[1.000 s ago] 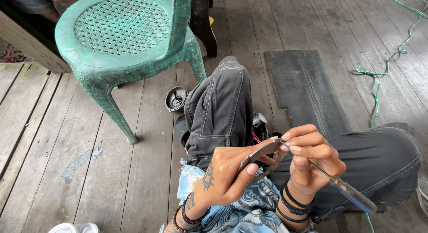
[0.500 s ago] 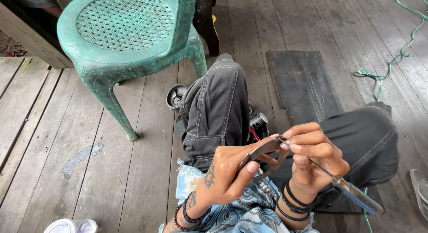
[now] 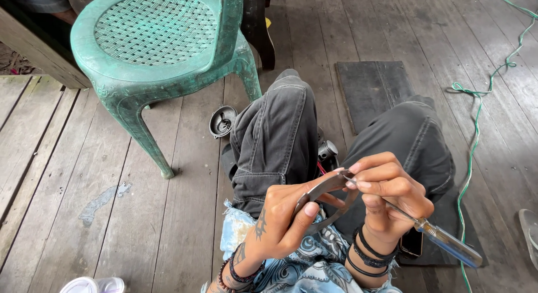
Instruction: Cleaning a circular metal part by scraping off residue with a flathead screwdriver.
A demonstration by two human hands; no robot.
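Hands unchanged on ring; view shifted.

Green plastic chair, round black cap beside it, green cord, dark mat.

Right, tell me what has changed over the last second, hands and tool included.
Little has changed. The view shifted: the green chair now sits lower and more to the right in frame. The left hand still grips the dark curved metal part, and the right hand still holds the screwdriver with its tip against that part. Nothing was picked up or let go.
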